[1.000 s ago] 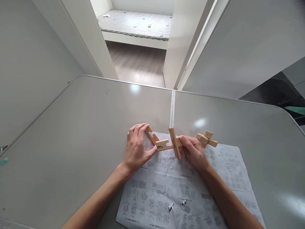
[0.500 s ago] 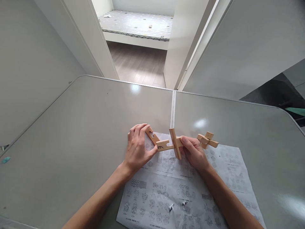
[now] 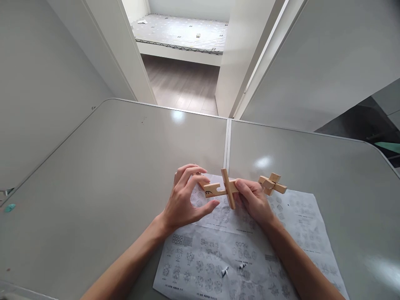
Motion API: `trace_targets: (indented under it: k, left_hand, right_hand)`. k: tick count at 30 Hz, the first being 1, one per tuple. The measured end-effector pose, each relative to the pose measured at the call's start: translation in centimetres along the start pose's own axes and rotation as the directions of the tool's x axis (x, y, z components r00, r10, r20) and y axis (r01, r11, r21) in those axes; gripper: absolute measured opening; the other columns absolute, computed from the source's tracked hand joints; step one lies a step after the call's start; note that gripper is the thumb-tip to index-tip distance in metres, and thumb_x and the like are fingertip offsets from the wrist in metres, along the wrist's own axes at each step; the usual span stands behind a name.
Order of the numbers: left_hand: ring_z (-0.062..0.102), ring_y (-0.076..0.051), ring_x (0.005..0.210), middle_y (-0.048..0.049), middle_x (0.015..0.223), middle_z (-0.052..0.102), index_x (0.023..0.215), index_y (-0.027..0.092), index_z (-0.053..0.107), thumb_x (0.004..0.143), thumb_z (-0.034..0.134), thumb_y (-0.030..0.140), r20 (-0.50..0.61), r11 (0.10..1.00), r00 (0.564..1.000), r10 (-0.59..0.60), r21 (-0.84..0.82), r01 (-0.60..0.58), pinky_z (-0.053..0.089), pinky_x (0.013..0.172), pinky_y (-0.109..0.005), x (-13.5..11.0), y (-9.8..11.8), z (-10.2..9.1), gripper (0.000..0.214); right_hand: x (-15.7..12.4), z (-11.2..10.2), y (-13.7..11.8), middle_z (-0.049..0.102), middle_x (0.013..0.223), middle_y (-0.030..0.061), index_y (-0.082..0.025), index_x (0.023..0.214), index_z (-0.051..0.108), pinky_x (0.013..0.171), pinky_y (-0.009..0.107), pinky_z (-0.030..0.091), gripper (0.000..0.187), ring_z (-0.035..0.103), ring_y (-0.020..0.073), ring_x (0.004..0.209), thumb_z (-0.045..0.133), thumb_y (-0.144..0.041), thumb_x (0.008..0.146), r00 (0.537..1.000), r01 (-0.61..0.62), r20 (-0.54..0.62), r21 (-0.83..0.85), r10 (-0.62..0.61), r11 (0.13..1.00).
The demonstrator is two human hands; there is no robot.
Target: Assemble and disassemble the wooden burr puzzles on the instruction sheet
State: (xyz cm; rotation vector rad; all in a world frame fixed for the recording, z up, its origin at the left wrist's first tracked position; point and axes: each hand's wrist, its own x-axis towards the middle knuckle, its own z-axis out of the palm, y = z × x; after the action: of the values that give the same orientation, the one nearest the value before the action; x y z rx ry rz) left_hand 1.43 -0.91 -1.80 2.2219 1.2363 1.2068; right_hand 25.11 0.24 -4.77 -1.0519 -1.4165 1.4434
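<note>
Two notched wooden puzzle pieces [image 3: 228, 189] form a cross, and my right hand [image 3: 254, 200] pinches the right end of it. The flat piece of the cross carries a dark mark and points left, with a rounded notch on its upper edge. Around that marked end my left hand [image 3: 184, 200] is open, thumb below and fingers above, apart from the wood as far as I can see. Behind my left fingers lies another notched wooden piece [image 3: 200, 181], mostly hidden. Beyond my right hand sits an assembled wooden burr puzzle [image 3: 273, 183].
A creased instruction sheet [image 3: 200, 237] with printed diagrams lies under my hands, with small tears near its lower middle. The grey table [image 3: 109, 175] has a seam [image 3: 228, 137] running away from me. Past its far edge, a doorway shows a bed [image 3: 181, 35].
My left thumb has let go of the marked end and dropped away. The left fingers have moved right over the loose piece, covering most of it. My right hand keeps its grip.
</note>
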Motion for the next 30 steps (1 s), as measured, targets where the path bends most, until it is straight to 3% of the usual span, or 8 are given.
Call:
trace_targets:
  k: [5,12,18,22,26,30]
  left_hand:
    - [0.065,-0.027,0.112,-0.0100,0.109,0.075,0.102,0.021,0.065,0.107,0.056,0.029,0.016,0.992,0.998,0.054,-0.113,-0.052,0.052,0.103,-0.049,-0.2,-0.5,0.2,0.014]
    - [0.067,-0.025,0.102,-0.0067,0.095,0.077,0.089,0.022,0.065,0.102,0.066,0.022,0.072,0.995,0.997,0.019,-0.102,-0.012,0.055,0.097,-0.045,-0.1,-0.2,0.2,0.013]
    - [0.066,-0.022,0.094,-0.0038,0.084,0.073,0.079,0.021,0.061,0.102,0.066,0.021,0.122,0.970,0.993,0.001,-0.240,0.029,0.055,0.096,-0.042,0.2,-0.1,0.0,0.023]
    - [0.066,-0.022,0.094,-0.0049,0.087,0.073,0.082,0.021,0.061,0.104,0.064,0.025,0.122,0.952,0.992,-0.039,-0.295,0.074,0.057,0.094,-0.041,0.4,-0.1,-0.2,0.022]
    - [0.066,-0.022,0.095,-0.0057,0.088,0.073,0.084,0.021,0.063,0.104,0.064,0.026,0.142,0.946,0.988,-0.052,-0.311,0.095,0.057,0.090,-0.039,0.4,-0.2,-0.4,0.021]
    - [0.066,-0.022,0.094,-0.0055,0.088,0.073,0.083,0.021,0.063,0.104,0.065,0.028,0.157,0.945,0.987,-0.047,-0.314,0.094,0.056,0.091,-0.040,0.4,-0.3,-0.2,0.022]
  right_hand:
    - [0.2,0.3,-0.8,0.050,0.052,-0.0017,-0.021,0.057,0.054,0.049,0.028,0.034,0.063,0.040,0.0126,0.048,0.054,-0.060,0.107,0.999,0.031,0.019,-0.041,-0.031,0.999]
    - [0.3,0.6,-1.5,0.053,0.053,-0.0005,-0.021,0.056,0.053,0.052,0.028,0.037,0.065,0.044,0.0130,0.049,0.052,-0.060,0.107,0.996,0.061,0.065,-0.093,-0.055,0.994]
    - [0.2,0.5,-1.4,0.054,0.055,-0.0006,-0.021,0.061,0.056,0.052,0.028,0.037,0.063,0.045,0.0135,0.051,0.051,-0.063,0.107,0.994,0.066,0.092,-0.087,-0.058,0.994]
    - [0.2,0.5,-1.4,0.053,0.061,-0.0027,-0.021,0.085,0.065,0.054,0.028,0.040,0.054,0.047,0.0146,0.053,0.050,-0.069,0.105,0.994,0.064,0.091,-0.050,-0.060,0.997]
    - [0.1,0.4,-1.3,0.067,0.082,0.0015,-0.023,0.113,0.068,0.062,0.029,0.048,0.050,0.060,0.0181,0.068,0.053,-0.069,0.104,0.993,0.055,0.112,-0.071,-0.047,0.996]
    - [0.1,0.1,-1.5,0.075,0.103,0.0063,-0.024,0.120,0.071,0.078,0.033,0.055,0.048,0.069,0.0230,0.088,0.053,-0.065,0.105,0.985,0.059,0.166,-0.094,-0.043,0.994]
